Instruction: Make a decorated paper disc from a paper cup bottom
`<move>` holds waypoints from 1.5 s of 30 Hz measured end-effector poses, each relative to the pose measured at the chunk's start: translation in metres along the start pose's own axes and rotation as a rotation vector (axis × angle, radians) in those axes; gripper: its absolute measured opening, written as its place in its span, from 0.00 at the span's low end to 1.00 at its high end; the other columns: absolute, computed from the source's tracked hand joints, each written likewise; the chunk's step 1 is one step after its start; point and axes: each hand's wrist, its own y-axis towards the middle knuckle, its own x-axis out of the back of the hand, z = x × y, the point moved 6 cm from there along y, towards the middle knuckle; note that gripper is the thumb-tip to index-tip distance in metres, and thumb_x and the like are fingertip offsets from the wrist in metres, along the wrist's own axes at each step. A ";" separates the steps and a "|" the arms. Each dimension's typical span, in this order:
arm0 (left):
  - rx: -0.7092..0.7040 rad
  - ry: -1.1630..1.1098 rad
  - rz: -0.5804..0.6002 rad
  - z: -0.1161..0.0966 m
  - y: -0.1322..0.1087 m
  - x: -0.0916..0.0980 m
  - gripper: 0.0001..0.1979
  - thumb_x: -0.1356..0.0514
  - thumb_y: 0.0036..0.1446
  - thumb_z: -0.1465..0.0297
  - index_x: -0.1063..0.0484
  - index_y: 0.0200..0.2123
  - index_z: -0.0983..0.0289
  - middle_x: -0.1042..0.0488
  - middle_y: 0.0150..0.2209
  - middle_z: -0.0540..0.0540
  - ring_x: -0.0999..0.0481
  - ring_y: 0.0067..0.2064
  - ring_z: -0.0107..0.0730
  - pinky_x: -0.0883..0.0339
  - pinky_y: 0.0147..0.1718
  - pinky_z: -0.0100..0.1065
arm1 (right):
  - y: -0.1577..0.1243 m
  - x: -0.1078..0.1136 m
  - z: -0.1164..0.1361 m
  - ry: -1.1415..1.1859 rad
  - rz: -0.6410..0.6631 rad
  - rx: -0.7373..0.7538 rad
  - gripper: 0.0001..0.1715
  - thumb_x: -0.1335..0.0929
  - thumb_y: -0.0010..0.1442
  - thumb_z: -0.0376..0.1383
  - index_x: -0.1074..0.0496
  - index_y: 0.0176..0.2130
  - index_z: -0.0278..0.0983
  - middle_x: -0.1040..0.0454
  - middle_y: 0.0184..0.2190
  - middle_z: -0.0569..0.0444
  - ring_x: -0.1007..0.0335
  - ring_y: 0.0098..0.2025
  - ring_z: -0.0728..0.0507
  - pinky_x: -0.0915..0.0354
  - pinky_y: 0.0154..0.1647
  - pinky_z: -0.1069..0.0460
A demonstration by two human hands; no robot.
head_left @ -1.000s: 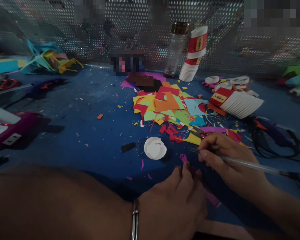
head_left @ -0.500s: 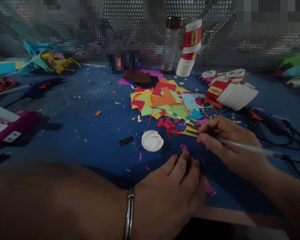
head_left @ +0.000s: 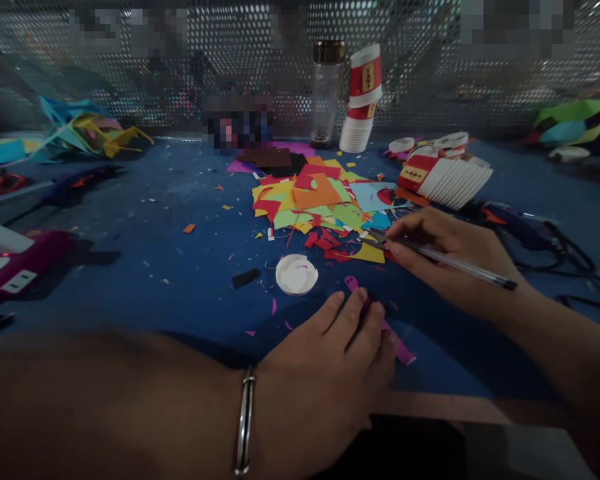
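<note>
A blue worktop (head_left: 180, 280) is seen, strewn with small paper bits. A pile of coloured scraps (head_left: 320, 200) is spread at its middle, with a white disc (head_left: 297, 274) and a black chip (head_left: 245, 277) set apart in front of it. A clear bottle (head_left: 326, 93) and a leaning cup stack (head_left: 361, 100) are stood side by side against the mesh wall (head_left: 430, 80). Another cup stack (head_left: 445, 180) is laid on its side just right of the scraps. Crumpled paper (head_left: 85, 130) is heaped far left.
</note>
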 end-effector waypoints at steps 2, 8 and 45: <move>0.002 -0.010 -0.006 0.001 0.000 0.000 0.38 0.39 0.64 0.48 0.32 0.65 0.72 0.33 0.69 0.71 0.31 0.68 0.63 0.37 0.65 0.53 | 0.001 0.001 -0.001 0.010 -0.015 0.003 0.06 0.31 0.62 0.40 0.24 0.38 0.43 0.20 0.33 0.53 0.26 0.30 0.42 0.32 0.33 0.46; -0.045 -0.084 -0.108 0.020 0.013 0.012 0.25 0.47 0.73 0.54 0.24 0.54 0.68 0.22 0.59 0.64 0.23 0.58 0.51 0.30 0.54 0.46 | 0.001 0.004 -0.001 -0.040 -0.032 -0.001 0.09 0.32 0.64 0.43 0.24 0.40 0.42 0.19 0.35 0.51 0.25 0.33 0.41 0.30 0.33 0.47; 0.452 -0.883 -0.410 0.116 0.040 0.013 0.04 0.40 0.62 0.75 0.33 0.34 0.62 0.24 0.33 0.50 0.26 0.34 0.28 0.32 0.36 0.32 | 0.016 0.018 -0.051 -0.300 -0.010 0.082 0.18 0.38 0.61 0.29 0.21 0.43 0.40 0.17 0.46 0.41 0.21 0.50 0.33 0.31 0.56 0.39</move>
